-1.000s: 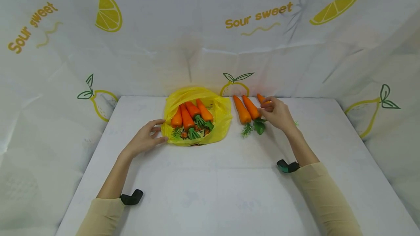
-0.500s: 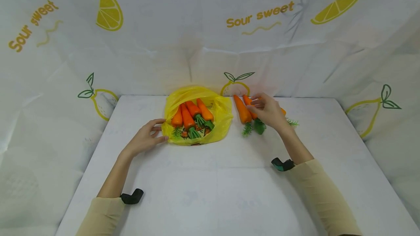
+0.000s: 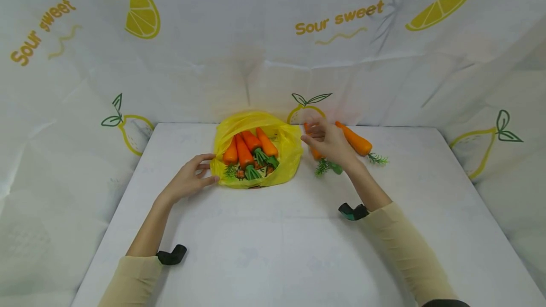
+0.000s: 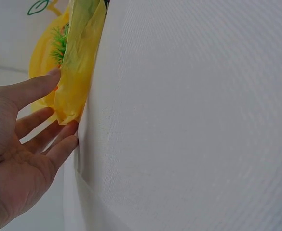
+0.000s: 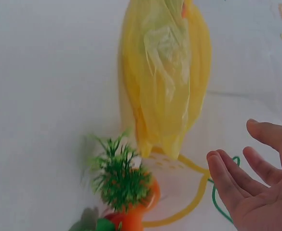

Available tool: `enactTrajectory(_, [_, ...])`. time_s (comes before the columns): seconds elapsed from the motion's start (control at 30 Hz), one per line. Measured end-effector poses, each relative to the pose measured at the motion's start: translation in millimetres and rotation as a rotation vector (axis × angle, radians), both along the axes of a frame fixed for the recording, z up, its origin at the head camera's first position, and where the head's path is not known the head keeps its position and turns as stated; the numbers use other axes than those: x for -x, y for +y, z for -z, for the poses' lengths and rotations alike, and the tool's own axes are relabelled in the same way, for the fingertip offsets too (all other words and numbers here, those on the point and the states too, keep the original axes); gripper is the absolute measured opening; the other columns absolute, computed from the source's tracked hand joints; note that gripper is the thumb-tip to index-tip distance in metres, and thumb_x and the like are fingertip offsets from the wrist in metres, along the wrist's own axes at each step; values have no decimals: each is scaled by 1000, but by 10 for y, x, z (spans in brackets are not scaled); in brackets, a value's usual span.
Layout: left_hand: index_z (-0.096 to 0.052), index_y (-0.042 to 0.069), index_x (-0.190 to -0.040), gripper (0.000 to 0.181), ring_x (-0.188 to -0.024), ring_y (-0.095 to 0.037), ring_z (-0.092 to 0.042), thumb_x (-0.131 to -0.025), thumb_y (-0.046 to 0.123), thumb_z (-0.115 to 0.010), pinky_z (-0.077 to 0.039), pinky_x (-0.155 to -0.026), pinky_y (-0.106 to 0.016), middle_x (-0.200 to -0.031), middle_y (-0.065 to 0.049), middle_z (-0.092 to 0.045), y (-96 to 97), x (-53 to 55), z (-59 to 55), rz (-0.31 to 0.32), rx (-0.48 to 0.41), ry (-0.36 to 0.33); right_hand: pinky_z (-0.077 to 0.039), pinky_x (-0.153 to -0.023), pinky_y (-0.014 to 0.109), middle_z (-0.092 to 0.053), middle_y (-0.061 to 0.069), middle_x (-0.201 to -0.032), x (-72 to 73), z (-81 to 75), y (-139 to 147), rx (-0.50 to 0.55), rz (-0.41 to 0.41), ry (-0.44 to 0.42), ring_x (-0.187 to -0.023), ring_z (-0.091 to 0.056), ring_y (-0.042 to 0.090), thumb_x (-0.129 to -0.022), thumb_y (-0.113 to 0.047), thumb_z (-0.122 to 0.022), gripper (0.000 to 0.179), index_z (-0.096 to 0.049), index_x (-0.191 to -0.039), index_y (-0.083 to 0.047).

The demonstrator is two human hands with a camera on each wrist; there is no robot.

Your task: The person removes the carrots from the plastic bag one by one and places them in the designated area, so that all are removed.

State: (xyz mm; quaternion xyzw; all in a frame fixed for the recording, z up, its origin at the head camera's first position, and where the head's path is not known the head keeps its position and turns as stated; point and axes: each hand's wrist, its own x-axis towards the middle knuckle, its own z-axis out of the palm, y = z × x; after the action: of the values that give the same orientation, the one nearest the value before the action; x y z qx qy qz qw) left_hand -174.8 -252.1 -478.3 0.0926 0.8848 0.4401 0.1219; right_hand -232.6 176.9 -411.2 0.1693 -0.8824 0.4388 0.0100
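Observation:
A yellow plastic bag (image 3: 290, 155) lies with its mouth toward me, and several orange carrots (image 3: 244, 151) with green tops show inside. At its left edge, my left hand (image 3: 187, 180) touches the plastic with thumb and fingertips spread apart; the left wrist view shows these fingertips against the bag (image 4: 78, 82). My right hand (image 3: 332, 146), fingers loosely extended and holding nothing, hovers over a carrot (image 3: 316, 154) right of the bag and partly hides it. Broad green leaves (image 3: 336, 168) show below that hand; their carrot is mostly hidden. Another carrot (image 3: 355, 141) lies farther right.
A white table (image 3: 273, 250) bears the bag and carrots. Behind it rises a white cloth backdrop (image 3: 222, 60) printed with lemons and lettering. Feathery carrot leaves (image 5: 121, 175) stand near the bag in the right wrist view.
My right hand has moved left across the loose carrots toward the bag, uncovering the rightmost carrot and covering the nearer ones. The left hand stays at the bag's edge.

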Motion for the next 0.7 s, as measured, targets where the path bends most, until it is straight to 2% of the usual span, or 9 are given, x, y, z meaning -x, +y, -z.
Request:
enactTrajectory(0.27, [-44,8,-163,77,-150,-47,-52,-98,26,-82,-47,-125,-59,-169,-23,-43,0,4,-2,-3,-3,-8,-66,-99,54,-73,27,-128,-27,42,-296,8,-85,21,-112,-78,43,-101,-13,-77,38,-62,-130,5])
enactTrajectory(0.7, [-45,10,-163,77,-150,-46,-52,-98,26,-82,-47,-125,-58,-169,-22,-44,4,1,-5,-8,6,-14,-66,-101,51,-74,28,-130,11,181,-570,-27,-157,-74,-114,-77,40,-102,-15,-76,37,-63,-132,4])
